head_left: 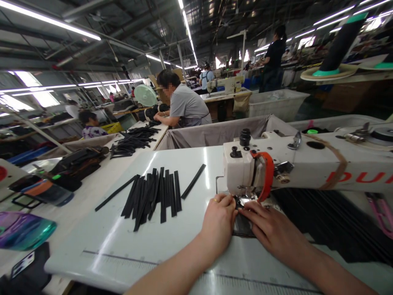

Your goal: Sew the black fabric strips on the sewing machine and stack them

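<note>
Both hands are close together at the needle area of a white sewing machine (301,159). My left hand (218,219) has its fingers curled down and pressed together on dark fabric (243,225) beside the presser foot. From the other side, my right hand (267,225) lies with its fingers stretched toward the foot, fingertips on the same fabric. The fabric is partly hidden under my hands. To the left on the pale table (101,237), several black strips (147,196) lie in a loose pile, with a single strip (193,181) to its right.
Long black pieces (331,221) lie under the machine arm, near pink scissors (380,211). A purple-green bottle (26,229), a phone (23,266) and a cup (50,191) stand or lie at the left. Ahead, a person in grey (190,104) works beside more black strips (135,139).
</note>
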Available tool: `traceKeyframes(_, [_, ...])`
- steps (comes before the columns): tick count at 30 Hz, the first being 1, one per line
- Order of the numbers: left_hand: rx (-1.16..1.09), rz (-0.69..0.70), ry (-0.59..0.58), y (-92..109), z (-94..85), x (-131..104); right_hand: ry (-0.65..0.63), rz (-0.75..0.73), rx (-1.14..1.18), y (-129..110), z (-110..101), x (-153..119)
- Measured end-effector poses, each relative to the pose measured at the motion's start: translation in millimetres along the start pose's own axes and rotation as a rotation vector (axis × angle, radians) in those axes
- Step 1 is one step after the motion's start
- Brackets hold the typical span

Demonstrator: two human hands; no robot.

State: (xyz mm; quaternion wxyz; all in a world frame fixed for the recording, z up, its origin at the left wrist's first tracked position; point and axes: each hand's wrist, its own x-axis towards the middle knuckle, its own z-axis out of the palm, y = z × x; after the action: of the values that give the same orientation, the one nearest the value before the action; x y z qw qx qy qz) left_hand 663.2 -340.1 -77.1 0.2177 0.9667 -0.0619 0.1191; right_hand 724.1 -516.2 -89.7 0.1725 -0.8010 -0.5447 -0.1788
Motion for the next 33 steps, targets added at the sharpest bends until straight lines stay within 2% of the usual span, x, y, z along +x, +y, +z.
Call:
traceKeyframes(8, [0.002, 0.023, 0.029, 0, 1.8, -3, -0.012, -0.006, -0.130, -4, 6, 2])
traceKeyframes(16, [0.098, 0.031, 0.039, 3, 5.8, -1, -0.041, -0.009, -0.208, -6, 7, 0])
traceKeyframes(33, [0.186, 0.064, 0.008, -2, 11.9, 2, -0.030, 0.019, -0.131, -8, 3, 2])
